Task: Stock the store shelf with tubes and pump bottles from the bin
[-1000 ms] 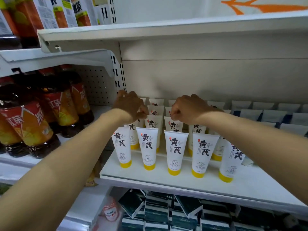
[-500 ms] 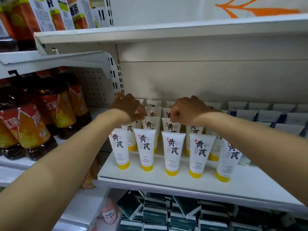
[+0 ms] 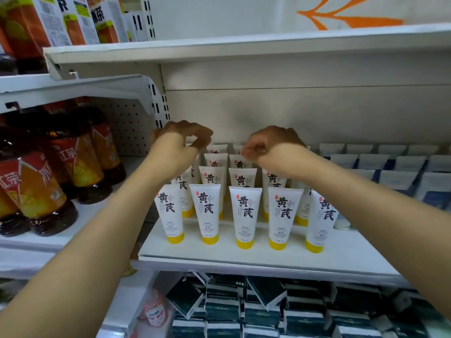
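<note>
White tubes [image 3: 245, 217] with yellow caps stand cap-down in rows on the white shelf [image 3: 268, 254], five across the front, more ranked behind toward the back panel. Front row upright and fairly evenly spaced; the rightmost leans slightly.

Both hands reach over the rows to the back ranks. Left hand [image 3: 181, 139]: fingers curled, thumb and forefinger tips close together above the rear tubes; whether they pinch a tube top cannot be told, as the wrist hides what is under them. Right hand [image 3: 271, 142]: fingers curled into a loose fist above the rear tubes, nothing visibly held.

Judgement: the step looks like tidying or seating the rear tubes. To do it well, handle each by its flat crimped top, set it straight down on its cap, and keep forearms high, since they pass just above the front row and a brush could topple tubes.

Right of the tubes: pale and blue packets [image 3: 395, 172] in rows. Left bay: dark tea bottles [image 3: 36, 191] with orange labels. Below: dark boxes [image 3: 244, 311]. Bin not in view.
</note>
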Demonstrator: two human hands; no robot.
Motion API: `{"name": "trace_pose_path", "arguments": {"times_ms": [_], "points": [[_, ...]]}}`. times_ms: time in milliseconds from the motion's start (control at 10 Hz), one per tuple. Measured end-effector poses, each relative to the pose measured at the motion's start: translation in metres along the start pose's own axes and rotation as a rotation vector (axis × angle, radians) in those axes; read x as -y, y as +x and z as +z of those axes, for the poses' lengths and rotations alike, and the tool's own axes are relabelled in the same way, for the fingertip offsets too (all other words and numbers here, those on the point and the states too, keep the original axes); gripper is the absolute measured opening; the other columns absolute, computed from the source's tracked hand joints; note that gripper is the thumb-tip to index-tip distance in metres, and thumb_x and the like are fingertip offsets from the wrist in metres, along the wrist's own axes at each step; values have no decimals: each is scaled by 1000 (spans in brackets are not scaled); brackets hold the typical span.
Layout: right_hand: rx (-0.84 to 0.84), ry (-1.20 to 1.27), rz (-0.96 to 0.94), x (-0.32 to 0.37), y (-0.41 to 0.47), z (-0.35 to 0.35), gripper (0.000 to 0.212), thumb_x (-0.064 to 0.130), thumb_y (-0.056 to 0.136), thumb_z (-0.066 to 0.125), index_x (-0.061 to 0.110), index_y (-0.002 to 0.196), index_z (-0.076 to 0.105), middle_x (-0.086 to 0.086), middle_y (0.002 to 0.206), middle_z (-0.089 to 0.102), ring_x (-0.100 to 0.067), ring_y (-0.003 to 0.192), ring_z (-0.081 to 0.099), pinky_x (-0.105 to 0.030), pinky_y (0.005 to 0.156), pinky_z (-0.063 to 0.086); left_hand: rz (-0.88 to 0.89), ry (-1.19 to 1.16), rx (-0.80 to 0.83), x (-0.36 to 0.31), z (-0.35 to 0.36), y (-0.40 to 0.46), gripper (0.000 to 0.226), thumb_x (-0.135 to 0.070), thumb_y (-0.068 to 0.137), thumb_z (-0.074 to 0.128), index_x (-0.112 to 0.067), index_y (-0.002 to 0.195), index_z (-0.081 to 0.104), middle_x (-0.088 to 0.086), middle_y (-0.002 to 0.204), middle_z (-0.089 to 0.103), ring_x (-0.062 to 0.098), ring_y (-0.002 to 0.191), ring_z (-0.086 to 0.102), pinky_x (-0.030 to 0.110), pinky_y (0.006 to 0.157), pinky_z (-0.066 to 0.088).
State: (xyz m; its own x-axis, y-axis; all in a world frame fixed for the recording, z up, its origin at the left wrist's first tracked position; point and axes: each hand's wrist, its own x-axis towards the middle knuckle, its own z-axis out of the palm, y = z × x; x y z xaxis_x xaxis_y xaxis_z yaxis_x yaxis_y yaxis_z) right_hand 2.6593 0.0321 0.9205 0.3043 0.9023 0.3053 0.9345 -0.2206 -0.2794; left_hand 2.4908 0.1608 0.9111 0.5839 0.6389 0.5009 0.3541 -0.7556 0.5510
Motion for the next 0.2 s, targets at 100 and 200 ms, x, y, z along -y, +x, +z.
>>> {"name": "trace_pose_path", "arguments": {"times_ms": [100,200], "points": [[-72,72,-13,0,-18,-7,14,31,94,58,27,98,71,9,98,69,-12,94,62,-33,96,46,-43,-158,-44,-11,0,-13,21,-22,94,59,-38,106,64,-18,107,62,1,104,54,21,93,38],[-158,196,-9,-1,-33,-8,14,27,94,58,28,98,70,12,93,67,-4,86,60,-27,83,49,-57,-312,-117,-16,1,-24,21,-19,94,59,-30,109,68,-21,100,66,-11,97,57,10,84,41]]}}
